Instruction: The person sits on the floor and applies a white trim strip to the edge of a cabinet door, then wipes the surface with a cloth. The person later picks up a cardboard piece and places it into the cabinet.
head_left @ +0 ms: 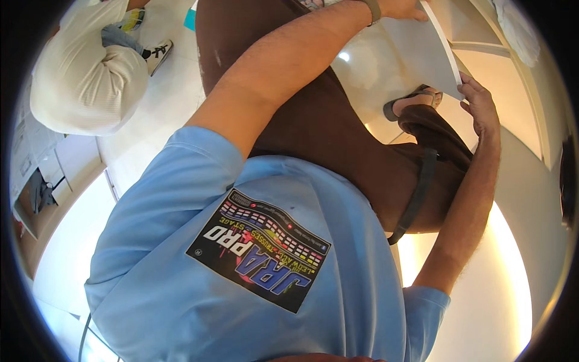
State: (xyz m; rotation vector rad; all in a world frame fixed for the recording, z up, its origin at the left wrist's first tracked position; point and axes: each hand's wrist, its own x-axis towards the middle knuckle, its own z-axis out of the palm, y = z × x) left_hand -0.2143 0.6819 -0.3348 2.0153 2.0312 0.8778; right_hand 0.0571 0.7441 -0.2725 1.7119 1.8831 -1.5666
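One white panel (445,49) slants through the far right of the scene, its thin edge turned toward an open cabinet (497,75) with pale, warmly lit compartments. Of the hands, the right hand (480,105) holds the panel's near end, its fingers closed narrowly on the edge; the left hand (401,8), below a wristband (374,11), has fingers at the far part, but the border cuts it off and I cannot tell how firmly it grips. A whitish plastic bag (520,30) hangs at the cabinet's far right. The floor (175,90) is pale and glossy, catching a bright reflection, and a sandalled foot (416,99) stands on it near the panel. At far left, a person in white clothing (90,84) is bent over, a dark shoe (158,57) beside them. Nearer on the left stands a pale unit with a grey item (42,192) in its opening. Strong light glows at near left and near right.
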